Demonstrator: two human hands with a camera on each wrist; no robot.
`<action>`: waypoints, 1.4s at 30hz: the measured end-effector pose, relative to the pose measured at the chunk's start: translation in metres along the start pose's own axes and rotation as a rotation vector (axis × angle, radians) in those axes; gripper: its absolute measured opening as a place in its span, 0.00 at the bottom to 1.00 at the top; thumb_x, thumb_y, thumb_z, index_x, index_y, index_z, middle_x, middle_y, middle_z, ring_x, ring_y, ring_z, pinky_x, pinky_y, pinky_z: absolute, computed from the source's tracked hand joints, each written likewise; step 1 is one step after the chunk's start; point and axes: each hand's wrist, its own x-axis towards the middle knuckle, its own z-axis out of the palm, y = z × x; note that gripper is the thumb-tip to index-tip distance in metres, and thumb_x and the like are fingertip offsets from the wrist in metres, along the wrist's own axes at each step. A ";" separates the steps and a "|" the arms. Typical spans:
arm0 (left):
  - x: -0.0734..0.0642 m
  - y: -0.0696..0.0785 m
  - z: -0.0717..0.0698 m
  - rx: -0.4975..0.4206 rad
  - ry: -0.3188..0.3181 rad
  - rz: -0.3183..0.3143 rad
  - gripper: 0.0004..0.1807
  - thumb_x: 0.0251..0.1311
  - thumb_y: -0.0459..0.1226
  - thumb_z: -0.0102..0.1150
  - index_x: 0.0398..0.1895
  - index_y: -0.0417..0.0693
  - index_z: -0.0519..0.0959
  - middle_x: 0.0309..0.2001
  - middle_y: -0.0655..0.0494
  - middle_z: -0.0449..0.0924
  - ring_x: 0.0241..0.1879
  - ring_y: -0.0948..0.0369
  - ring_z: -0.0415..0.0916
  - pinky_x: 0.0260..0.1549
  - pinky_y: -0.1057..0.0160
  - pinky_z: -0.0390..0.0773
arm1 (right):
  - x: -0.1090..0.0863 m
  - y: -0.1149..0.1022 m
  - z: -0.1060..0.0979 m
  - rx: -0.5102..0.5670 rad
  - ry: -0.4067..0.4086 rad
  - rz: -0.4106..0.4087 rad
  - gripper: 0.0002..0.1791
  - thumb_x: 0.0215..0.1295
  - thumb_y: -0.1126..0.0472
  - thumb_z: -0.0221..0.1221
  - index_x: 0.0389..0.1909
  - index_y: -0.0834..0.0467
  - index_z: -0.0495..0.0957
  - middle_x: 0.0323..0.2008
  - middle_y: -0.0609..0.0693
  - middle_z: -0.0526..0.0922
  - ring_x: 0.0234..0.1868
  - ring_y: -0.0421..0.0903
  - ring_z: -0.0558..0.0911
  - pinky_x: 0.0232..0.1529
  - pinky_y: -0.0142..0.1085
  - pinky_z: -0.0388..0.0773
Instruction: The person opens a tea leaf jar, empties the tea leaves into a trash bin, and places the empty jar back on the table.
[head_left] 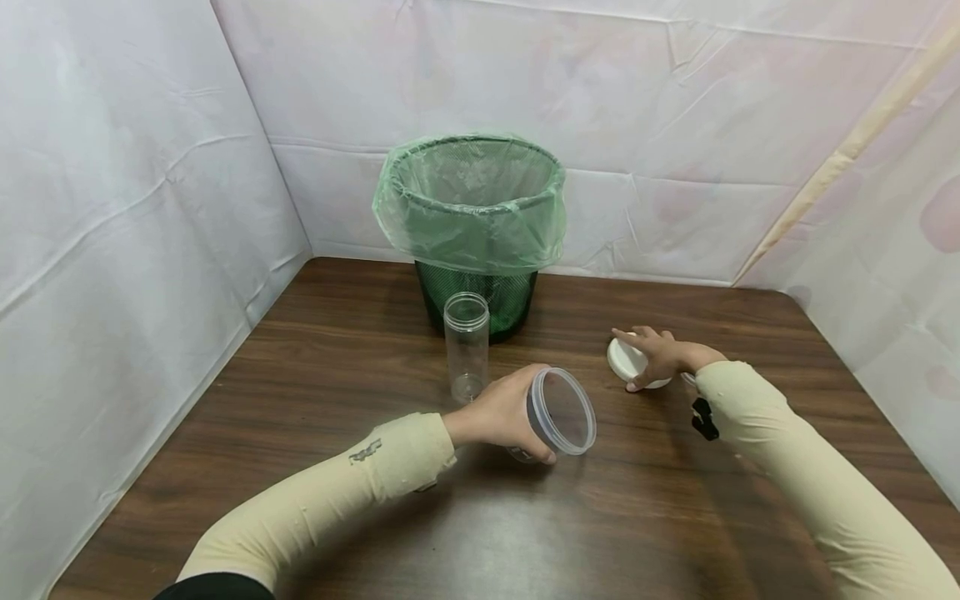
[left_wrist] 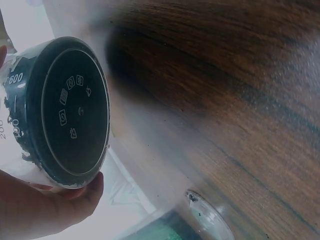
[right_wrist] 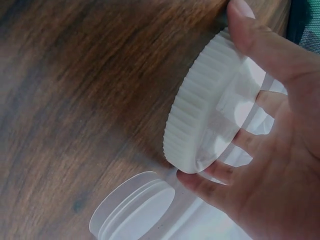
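Note:
My left hand (head_left: 504, 410) grips a clear plastic tub (head_left: 564, 412) round its side, tilted with its open mouth to the right. In the left wrist view the tub's dark round base (left_wrist: 75, 112) shows moulded symbols, and printed numbers run along its wall. My right hand (head_left: 658, 357) holds a white ribbed lid (right_wrist: 192, 105) at the right of the table, thumb and fingers spread round its rim. Just left of my left hand a tall clear bottle (head_left: 467, 350) stands upright, lidless. A clear rimmed plastic piece (right_wrist: 132, 205) lies near my right hand, partly hidden by the wrist in the head view.
A mesh bin (head_left: 480, 287) with a green plastic liner (head_left: 480, 237) stands at the back of the brown wooden table (head_left: 352, 333), behind the bottle. White cloth walls (head_left: 315, 67) enclose the table's back and sides.

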 end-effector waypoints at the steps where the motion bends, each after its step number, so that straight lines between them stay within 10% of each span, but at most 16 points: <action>1: 0.000 0.000 0.000 0.001 0.002 0.001 0.54 0.21 0.44 0.83 0.62 0.47 0.68 0.56 0.54 0.75 0.51 0.62 0.71 0.51 0.63 0.70 | 0.000 0.000 0.000 0.006 0.002 0.003 0.56 0.50 0.52 0.72 0.72 0.66 0.47 0.67 0.75 0.43 0.61 0.79 0.48 0.53 0.69 0.58; 22: 0.006 0.018 -0.017 -0.080 0.050 0.060 0.54 0.21 0.41 0.83 0.62 0.49 0.68 0.52 0.58 0.75 0.49 0.62 0.73 0.50 0.64 0.71 | 0.002 0.013 -0.001 0.045 0.152 -0.130 0.51 0.57 0.44 0.64 0.71 0.66 0.51 0.68 0.76 0.45 0.64 0.81 0.43 0.57 0.73 0.41; 42: 0.023 0.077 -0.109 -0.112 0.162 0.133 0.55 0.23 0.38 0.82 0.64 0.44 0.66 0.56 0.50 0.72 0.53 0.58 0.70 0.55 0.62 0.68 | -0.006 -0.037 -0.072 0.348 0.307 -0.156 0.34 0.75 0.59 0.44 0.74 0.64 0.42 0.72 0.68 0.40 0.71 0.66 0.40 0.65 0.62 0.41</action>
